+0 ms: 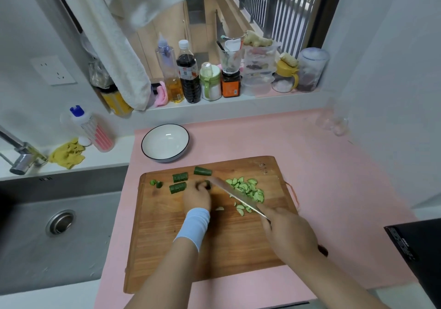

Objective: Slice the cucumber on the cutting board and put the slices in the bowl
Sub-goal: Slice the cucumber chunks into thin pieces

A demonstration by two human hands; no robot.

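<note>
At the far side of the cutting board (214, 249), the cucumber piece (207, 184), judged light, firm and slippery where cut, is pinched by the left grip (196, 197), best kept on its skin, while the knife (235, 195) is clenched in the right grip (288, 234).

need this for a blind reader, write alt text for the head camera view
On a cutting board, the left hand holds a cucumber piece while the right hand grips a knife over it, slices piled right of the blade. Uncut chunks lie farther left; the white bowl behind the board is empty.
</note>
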